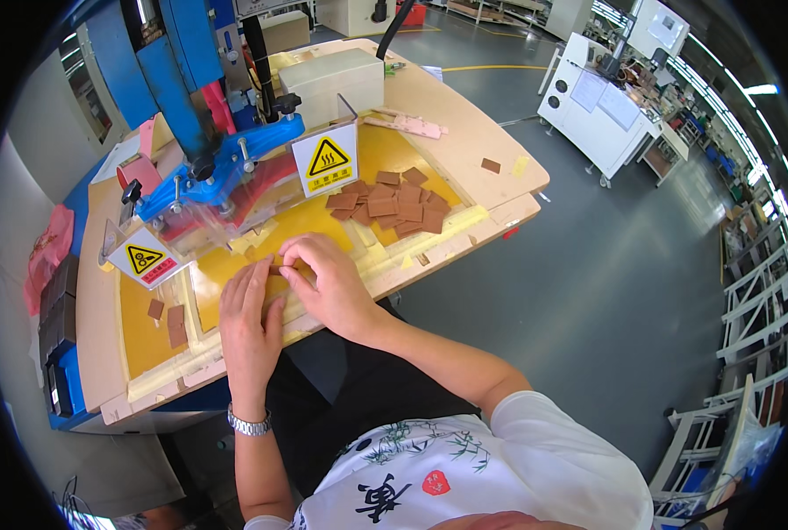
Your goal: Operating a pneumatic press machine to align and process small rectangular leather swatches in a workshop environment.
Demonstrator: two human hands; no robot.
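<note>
My left hand (pixel 251 318) and my right hand (pixel 325 284) meet over a yellow plate (pixel 222 296), their fingertips on a small brown piece (pixel 275 270), mostly hidden by them. A pile of brown rectangular pieces (pixel 387 205) lies on another yellow area to the right. A few loose brown pieces (pixel 177 325) lie at the left, beside my left hand. Just beyond my hands stands a blue press (pixel 208 182) with clear guards and yellow-triangle warning signs (pixel 328 159).
The wooden table (pixel 491 155) holds a beige box (pixel 328 88) and pale pink strips (pixel 411 124). A pink bag (pixel 45 256) and dark bins (pixel 56 314) are at the left. A white machine (pixel 579 106) stands across the floor, and white racks (pixel 747 309) line the right side.
</note>
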